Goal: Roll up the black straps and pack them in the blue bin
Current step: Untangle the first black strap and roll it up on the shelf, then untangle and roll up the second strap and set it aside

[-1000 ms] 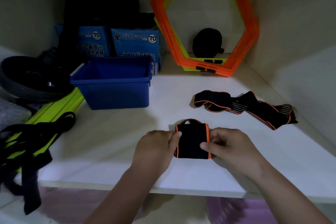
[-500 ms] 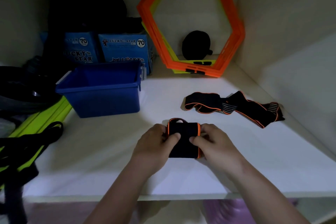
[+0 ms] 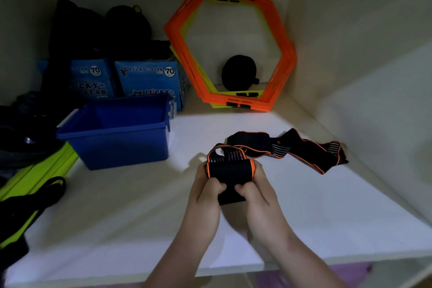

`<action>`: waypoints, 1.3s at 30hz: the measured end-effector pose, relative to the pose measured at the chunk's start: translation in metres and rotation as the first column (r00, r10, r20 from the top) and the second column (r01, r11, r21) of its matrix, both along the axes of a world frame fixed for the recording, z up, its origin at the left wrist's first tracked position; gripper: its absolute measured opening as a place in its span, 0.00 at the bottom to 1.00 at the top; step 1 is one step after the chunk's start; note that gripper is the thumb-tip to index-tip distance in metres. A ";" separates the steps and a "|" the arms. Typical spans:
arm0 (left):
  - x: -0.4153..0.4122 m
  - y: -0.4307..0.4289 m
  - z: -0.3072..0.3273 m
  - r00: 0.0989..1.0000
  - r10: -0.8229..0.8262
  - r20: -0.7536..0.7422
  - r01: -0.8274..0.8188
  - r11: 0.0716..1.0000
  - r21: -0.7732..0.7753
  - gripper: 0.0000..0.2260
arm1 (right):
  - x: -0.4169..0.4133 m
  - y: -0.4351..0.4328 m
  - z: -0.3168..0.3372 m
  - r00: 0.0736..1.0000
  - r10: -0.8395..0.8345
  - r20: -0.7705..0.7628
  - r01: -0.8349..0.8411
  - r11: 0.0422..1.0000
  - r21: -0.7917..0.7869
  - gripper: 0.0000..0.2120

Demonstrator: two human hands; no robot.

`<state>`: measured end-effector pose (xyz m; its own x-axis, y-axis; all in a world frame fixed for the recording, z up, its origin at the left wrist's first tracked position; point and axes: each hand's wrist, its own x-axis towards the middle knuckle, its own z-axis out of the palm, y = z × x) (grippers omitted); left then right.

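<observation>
Straps: 2, black w/ orange edging.
Rolled strap [image 3: 229, 170]: up off the shelf [image 3: 117, 217], gripped in both hands, one end loop sticking out behind.
Loose strap [image 3: 304, 149]: flat on shelf, just behind & right of hands.
Hands: left hand [image 3: 205, 192] & right hand [image 3: 254, 192] both curled round the roll, thumbs on near side.
Blue bin [image 3: 121, 145]: 1, left of hands, well apart.
Boxes [image 3: 147, 79]: 2 blue, behind bin, reading "LUCKY STAR" & "70".
Hex rings [image 3: 284, 58]: orange + yellow, leaning at back; count can't tell.

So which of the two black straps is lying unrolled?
The long strap stretched flat on the shelf, beyond the hands to the right. The rolled strap is gripped by the left hand and right hand.
</observation>
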<state>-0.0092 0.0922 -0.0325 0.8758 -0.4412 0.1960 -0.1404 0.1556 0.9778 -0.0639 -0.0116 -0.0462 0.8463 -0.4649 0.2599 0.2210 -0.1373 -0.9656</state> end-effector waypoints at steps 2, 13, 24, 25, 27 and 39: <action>0.003 -0.003 0.003 1.000 -0.028 0.011 0.027 0.995 0.094 0.15 | -0.006 -0.015 0.006 0.999 -0.023 -0.025 0.023 0.999 -0.031 0.21; -0.013 -0.119 -0.008 0.915 -0.393 -0.096 0.404 0.879 0.252 0.10 | -0.104 -0.145 0.009 0.920 -0.361 -0.151 0.330 0.924 -0.195 0.17; -0.056 -0.245 -0.025 0.855 -0.506 -0.115 0.514 0.798 0.315 0.17 | -0.162 -0.209 0.000 0.660 -0.738 -0.140 0.444 0.534 -0.720 0.17; -0.057 -0.250 -0.026 0.864 -0.491 -0.110 0.499 0.806 0.319 0.17 | -0.162 -0.205 -0.002 0.651 -0.749 -0.121 0.444 0.506 -0.739 0.19; -0.060 -0.255 -0.026 0.878 -0.464 -0.115 0.475 0.822 0.314 0.15 | -0.161 -0.195 -0.010 0.625 -0.774 -0.103 0.442 0.460 -0.770 0.26; -0.065 -0.254 -0.027 0.892 -0.444 -0.089 0.448 0.838 0.312 0.20 | -0.161 -0.188 -0.026 0.576 -0.804 -0.149 0.415 0.444 -0.794 0.28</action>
<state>-0.0742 -0.1617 -0.0599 0.5708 -0.8205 -0.0308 -0.1177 -0.1189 0.9859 -0.2250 -0.1994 -0.0718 0.4779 -0.7838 0.3966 -0.6093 -0.6210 -0.4930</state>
